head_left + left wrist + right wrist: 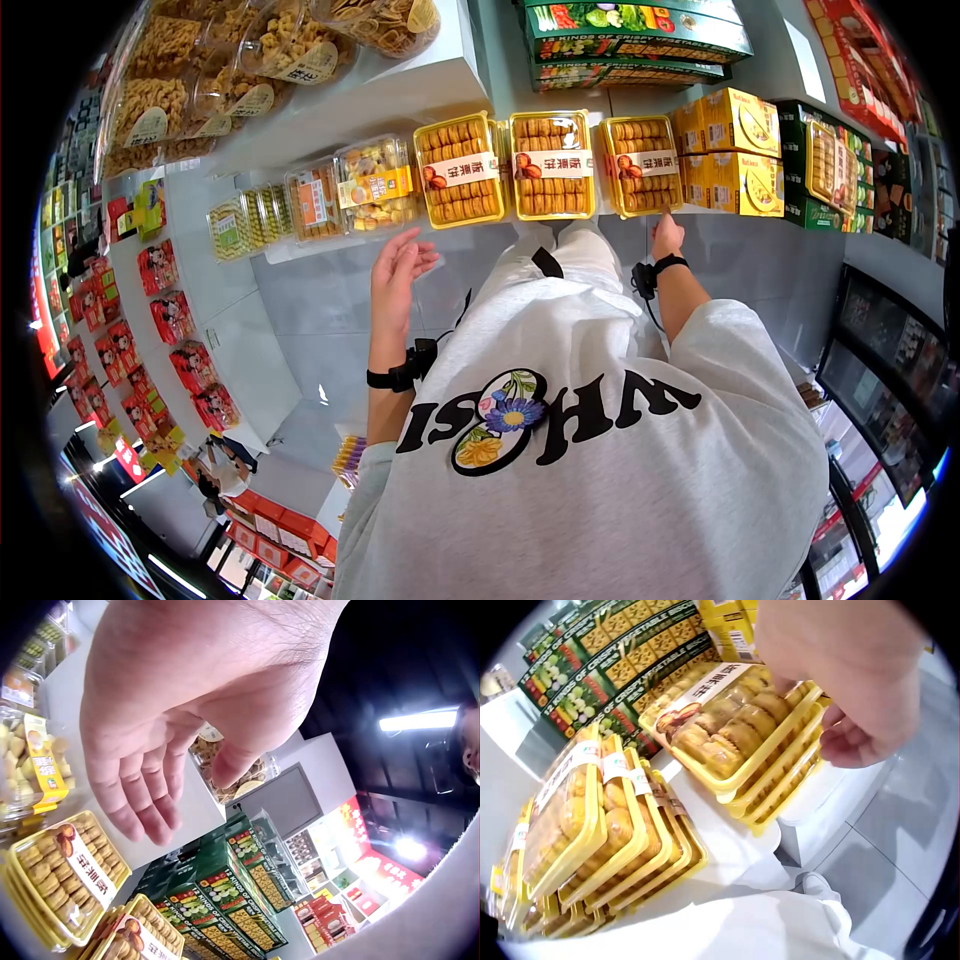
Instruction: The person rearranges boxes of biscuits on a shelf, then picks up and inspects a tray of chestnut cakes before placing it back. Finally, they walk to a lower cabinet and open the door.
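Three stacks of clear-lidded, yellow-edged pastry boxes stand side by side in the head view: a left stack (460, 170), a middle stack (552, 165) and a right stack (643, 165). At the near right corner of the right stack is my right hand (668, 238). In the right wrist view it grips the top pastry box (735, 724), one digit over the lid and the other fingers curled by the side. My left hand (397, 272) is empty, its fingers loosely bent, in front of a clear box of pale yellow snacks (375, 185).
Yellow cartons (742, 120) stand right of the stacks, with green biscuit boxes (640, 35) behind. Green-filled clear packs (250, 220) lie at the left end. Bagged snacks (270, 60) fill a raised display at the upper left. Grey floor tiles (330, 300) lie below.
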### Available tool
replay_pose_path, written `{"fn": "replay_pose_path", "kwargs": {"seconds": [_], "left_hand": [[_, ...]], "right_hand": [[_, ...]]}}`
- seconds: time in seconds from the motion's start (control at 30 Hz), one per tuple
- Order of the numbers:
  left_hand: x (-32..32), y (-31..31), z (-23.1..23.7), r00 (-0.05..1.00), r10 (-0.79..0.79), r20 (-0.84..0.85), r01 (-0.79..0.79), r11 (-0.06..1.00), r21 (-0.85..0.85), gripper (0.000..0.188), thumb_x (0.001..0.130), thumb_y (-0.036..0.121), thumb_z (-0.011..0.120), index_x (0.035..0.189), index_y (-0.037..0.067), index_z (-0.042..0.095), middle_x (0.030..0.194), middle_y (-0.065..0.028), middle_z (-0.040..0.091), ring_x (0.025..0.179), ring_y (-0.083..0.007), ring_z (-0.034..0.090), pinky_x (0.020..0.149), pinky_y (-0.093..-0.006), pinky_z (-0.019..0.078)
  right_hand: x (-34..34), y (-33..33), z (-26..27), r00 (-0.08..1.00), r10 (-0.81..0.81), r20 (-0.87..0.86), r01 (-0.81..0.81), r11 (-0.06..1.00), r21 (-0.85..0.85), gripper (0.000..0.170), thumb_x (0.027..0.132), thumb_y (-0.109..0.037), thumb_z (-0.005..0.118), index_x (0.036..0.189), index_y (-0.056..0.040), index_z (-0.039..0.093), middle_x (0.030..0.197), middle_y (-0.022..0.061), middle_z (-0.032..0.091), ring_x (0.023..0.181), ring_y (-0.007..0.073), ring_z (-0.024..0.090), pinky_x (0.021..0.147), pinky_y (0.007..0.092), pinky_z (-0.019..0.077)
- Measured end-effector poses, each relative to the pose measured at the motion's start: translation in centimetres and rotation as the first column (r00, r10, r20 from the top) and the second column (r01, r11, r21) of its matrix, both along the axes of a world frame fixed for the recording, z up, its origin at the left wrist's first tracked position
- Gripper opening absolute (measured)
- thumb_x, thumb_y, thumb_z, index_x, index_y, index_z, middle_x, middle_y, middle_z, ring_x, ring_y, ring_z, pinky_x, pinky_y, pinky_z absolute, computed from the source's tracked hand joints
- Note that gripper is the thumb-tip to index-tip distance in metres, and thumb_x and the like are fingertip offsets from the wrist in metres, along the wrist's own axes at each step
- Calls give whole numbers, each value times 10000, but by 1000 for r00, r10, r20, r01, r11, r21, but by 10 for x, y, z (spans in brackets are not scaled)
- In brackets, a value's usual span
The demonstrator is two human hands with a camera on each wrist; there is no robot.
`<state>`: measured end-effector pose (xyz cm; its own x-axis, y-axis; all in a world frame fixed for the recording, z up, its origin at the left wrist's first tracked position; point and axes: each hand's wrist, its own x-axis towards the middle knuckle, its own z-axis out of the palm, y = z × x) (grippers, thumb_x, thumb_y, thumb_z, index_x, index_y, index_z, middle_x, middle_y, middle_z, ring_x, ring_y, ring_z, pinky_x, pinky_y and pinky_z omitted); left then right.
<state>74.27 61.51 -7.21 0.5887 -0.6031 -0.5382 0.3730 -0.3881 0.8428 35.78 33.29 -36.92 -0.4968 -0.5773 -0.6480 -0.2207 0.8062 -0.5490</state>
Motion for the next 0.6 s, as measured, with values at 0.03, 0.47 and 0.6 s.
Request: {"fn": "replay_pose_path", "kwargs": {"seconds": [0.03,0.47,0.6], "left_hand": [[2,-1,0,1000,-8,1,8,1000,7,334,999,180,493,1266,-16,537,1059,-127,637,940,-187,645,865,-316,517],[11,-9,9,997,-72,24,72,997,19,326,987,199,521,1251,10,556,1048,-120,647,928,-174,642,854,-306,512],[11,-7,11,998,-58,34,58,998,3,329,988,202,521,1251,8,554,1047,-120,648,927,-174,641,852,-308,512]], "right_hand": [[-2,1,-3,988,-45,151,47,999,-14,416,852,-416,703,852,-10,611,718,95,614,572,189,564,529,327,445],[16,-3,-2,820,-175,545,249,966,-64,378,819,-271,787,1068,-50,607,968,35,638,779,144,599,655,259,499],[6,0,8,736,-151,660,270,959,-82,398,845,-212,756,1158,-38,582,1129,52,618,985,179,603,807,305,515]]}}
